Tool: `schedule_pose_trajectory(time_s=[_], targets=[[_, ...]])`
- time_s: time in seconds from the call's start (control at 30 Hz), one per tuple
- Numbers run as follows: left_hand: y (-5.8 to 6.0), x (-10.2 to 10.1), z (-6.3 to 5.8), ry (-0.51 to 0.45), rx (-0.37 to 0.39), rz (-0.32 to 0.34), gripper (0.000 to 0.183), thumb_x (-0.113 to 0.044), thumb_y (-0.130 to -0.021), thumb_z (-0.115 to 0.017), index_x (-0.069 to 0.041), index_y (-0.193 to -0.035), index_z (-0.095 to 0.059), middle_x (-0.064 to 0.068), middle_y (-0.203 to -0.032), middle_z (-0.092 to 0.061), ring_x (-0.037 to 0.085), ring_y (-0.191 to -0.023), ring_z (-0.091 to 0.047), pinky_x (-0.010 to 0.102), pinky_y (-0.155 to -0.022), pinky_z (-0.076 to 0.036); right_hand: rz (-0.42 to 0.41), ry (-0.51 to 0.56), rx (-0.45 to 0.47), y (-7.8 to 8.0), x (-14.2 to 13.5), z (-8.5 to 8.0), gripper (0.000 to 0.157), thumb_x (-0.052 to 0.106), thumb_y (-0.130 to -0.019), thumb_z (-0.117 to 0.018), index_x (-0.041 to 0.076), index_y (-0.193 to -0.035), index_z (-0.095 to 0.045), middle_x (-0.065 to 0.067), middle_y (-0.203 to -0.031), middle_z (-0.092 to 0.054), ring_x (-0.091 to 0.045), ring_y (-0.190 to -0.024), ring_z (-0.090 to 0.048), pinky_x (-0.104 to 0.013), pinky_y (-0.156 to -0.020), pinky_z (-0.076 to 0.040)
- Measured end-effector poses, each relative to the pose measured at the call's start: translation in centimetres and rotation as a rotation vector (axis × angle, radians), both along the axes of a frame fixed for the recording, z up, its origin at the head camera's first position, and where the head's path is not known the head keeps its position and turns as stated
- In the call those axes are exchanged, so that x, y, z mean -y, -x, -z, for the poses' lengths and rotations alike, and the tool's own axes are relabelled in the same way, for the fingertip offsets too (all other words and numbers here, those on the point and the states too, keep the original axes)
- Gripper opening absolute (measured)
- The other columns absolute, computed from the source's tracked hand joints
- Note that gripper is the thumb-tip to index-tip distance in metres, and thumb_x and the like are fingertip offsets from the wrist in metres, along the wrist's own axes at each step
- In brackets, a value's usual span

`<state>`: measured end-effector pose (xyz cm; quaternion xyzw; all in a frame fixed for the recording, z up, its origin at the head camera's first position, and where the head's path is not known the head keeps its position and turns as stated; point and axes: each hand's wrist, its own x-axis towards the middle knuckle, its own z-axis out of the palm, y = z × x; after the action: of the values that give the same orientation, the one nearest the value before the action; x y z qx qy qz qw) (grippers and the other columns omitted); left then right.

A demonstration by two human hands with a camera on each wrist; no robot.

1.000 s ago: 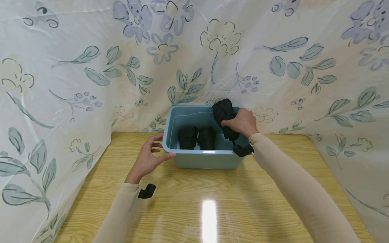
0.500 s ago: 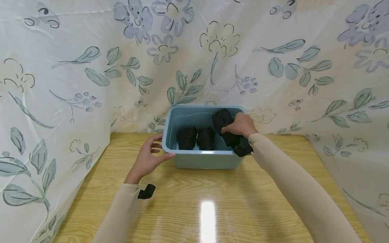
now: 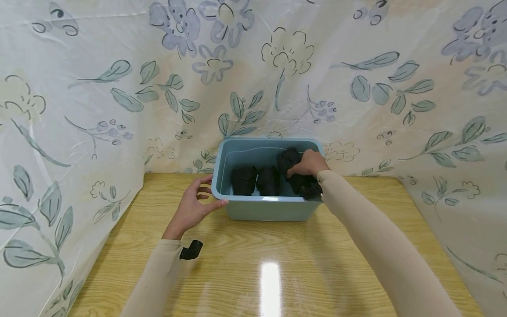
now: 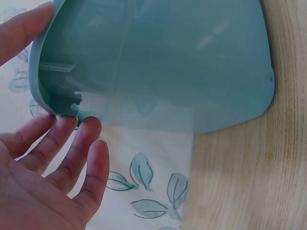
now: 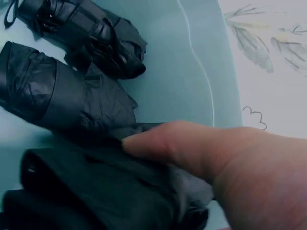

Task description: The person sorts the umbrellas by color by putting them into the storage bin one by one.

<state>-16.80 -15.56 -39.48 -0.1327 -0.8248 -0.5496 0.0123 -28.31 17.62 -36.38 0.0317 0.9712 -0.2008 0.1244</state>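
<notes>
A blue-green plastic bin [image 3: 269,211] stands at the far part of the table. My left hand [image 3: 190,209] holds its near left corner, thumb at the front rim and fingertips under the side rim in the left wrist view. Inside the bin's right end, my right hand [image 3: 310,164] grips a black folded umbrella [image 3: 288,159], which lies at a slant. To its left are two more black folded umbrellas, one in the middle [image 3: 268,181] and one by the left wall [image 3: 243,180]. In the right wrist view my thumb [image 5: 163,141] presses on the held umbrella's dark fabric.
The wood-grain table [image 3: 237,264] stretches in front of the bin. Behind the bin hangs a floral-printed sheet [image 3: 237,66], close to its back wall, and it continues along both sides. A black wrist camera [image 3: 192,250] sits on my left sleeve.
My right hand has lowered the umbrella from above the back rim down into the bin's right end. The left hand, the bin and the other two umbrellas have stayed put.
</notes>
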Motion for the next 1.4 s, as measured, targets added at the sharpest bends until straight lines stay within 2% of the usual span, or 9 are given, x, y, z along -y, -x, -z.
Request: schedule_pose_trajectory(time_s=[0.17, 0.27, 0.37, 0.47, 0.6, 0.83, 1.0, 1.1, 1.4], targets=[[0.0, 0.0, -0.1, 0.002, -0.001, -0.002, 0.071, -0.018, -0.078, -0.078, -0.003, -0.137, -0.041, 0.014, -0.133, -0.045, 0.032, -0.109, -0.048, 0.047, -0.090, -0.040, -0.035, -0.038, 0.074, 0.4, 0.2, 0.4, 0.046, 0.042, -0.070, -0.077, 0.004, -0.084, -0.056, -0.009, -0.087, -0.052, -0.025, -0.079, -0.048, -0.035, -0.065, -0.044], [0.1, 0.0, -0.1, 0.005, -0.003, -0.003, 0.071, -0.018, -0.078, -0.078, -0.003, -0.137, -0.041, 0.014, -0.133, -0.045, 0.032, -0.109, -0.048, 0.049, -0.090, -0.040, -0.033, -0.064, 0.108, 0.7, 0.3, 0.8, 0.051, 0.042, -0.071, -0.075, 0.001, -0.094, -0.058, -0.015, -0.100, -0.055, -0.029, -0.090, -0.050, -0.042, -0.077, -0.046], [0.5, 0.1, 0.6, 0.007, -0.005, -0.007, 0.072, -0.021, -0.077, -0.078, -0.005, -0.137, -0.041, 0.010, -0.132, -0.046, 0.029, -0.109, -0.048, 0.049, -0.091, -0.040, -0.027, -0.093, 0.129, 1.0, 0.4, 1.4, 0.058, 0.041, -0.072, -0.074, -0.004, -0.105, -0.058, -0.021, -0.114, -0.054, -0.036, -0.104, -0.048, -0.050, -0.091, -0.041], [0.5, 0.1, 0.8, 0.007, -0.007, -0.006, 0.073, -0.022, -0.077, -0.079, -0.005, -0.137, -0.041, 0.010, -0.132, -0.046, 0.029, -0.109, -0.049, 0.048, -0.091, -0.040, -0.017, -0.107, 0.138, 1.0, 0.8, 2.0, 0.063, 0.040, -0.073, -0.073, -0.006, -0.113, -0.056, -0.025, -0.123, -0.050, -0.041, -0.112, -0.045, -0.053, -0.096, -0.037], [0.0, -0.2, 0.0, 0.011, -0.005, -0.002, 0.072, -0.018, -0.078, -0.078, -0.002, -0.137, -0.040, 0.014, -0.132, -0.046, 0.032, -0.109, -0.049, 0.049, -0.091, -0.040, -0.009, -0.114, 0.168, 0.7, 1.2, 2.4, 0.065, 0.037, -0.074, -0.073, -0.008, -0.118, -0.056, -0.029, -0.128, -0.046, -0.041, -0.115, -0.043, -0.051, -0.098, -0.036], [-0.1, -0.1, -0.2, 0.009, -0.004, -0.007, 0.072, -0.018, -0.078, -0.078, -0.001, -0.136, -0.041, 0.015, -0.132, -0.046, 0.033, -0.109, -0.048, 0.052, -0.092, -0.039, 0.015, -0.108, 0.230, 0.8, 1.6, 2.9, 0.068, 0.035, -0.074, -0.074, -0.008, -0.122, -0.053, -0.032, -0.134, -0.036, -0.042, -0.119, -0.036, -0.051, -0.098, -0.037], [0.0, -0.1, -0.2, 0.013, -0.010, -0.005, 0.072, -0.019, -0.078, -0.078, -0.002, -0.137, -0.040, 0.015, -0.131, -0.046, 0.032, -0.108, -0.049, 0.049, -0.091, -0.040, 0.021, -0.117, 0.311, 1.2, 1.6, 3.2, 0.048, 0.036, -0.074, -0.076, 0.001, -0.105, -0.066, -0.022, -0.122, -0.050, -0.032, -0.102, -0.049, -0.043, -0.087, -0.046], [0.1, 0.0, -0.2, 0.011, -0.006, -0.005, 0.072, -0.019, -0.078, -0.078, -0.002, -0.137, -0.040, 0.015, -0.131, -0.046, 0.032, -0.109, -0.048, 0.051, -0.091, -0.039, 0.026, -0.115, 0.333, 1.5, 1.6, 3.4, 0.040, 0.035, -0.074, -0.077, 0.003, -0.096, -0.068, -0.018, -0.114, -0.055, -0.028, -0.092, -0.052, -0.041, -0.081, -0.049], [0.1, -0.1, 0.1, 0.006, -0.006, -0.005, 0.072, -0.020, -0.077, -0.078, -0.003, -0.137, -0.041, 0.014, -0.131, -0.046, 0.031, -0.109, -0.048, 0.050, -0.091, -0.039, 0.048, -0.113, 0.334, 1.9, 1.5, 3.3, 0.053, 0.034, -0.075, -0.075, -0.002, -0.111, -0.061, -0.025, -0.128, -0.046, -0.031, -0.102, -0.049, -0.043, -0.089, -0.046]])
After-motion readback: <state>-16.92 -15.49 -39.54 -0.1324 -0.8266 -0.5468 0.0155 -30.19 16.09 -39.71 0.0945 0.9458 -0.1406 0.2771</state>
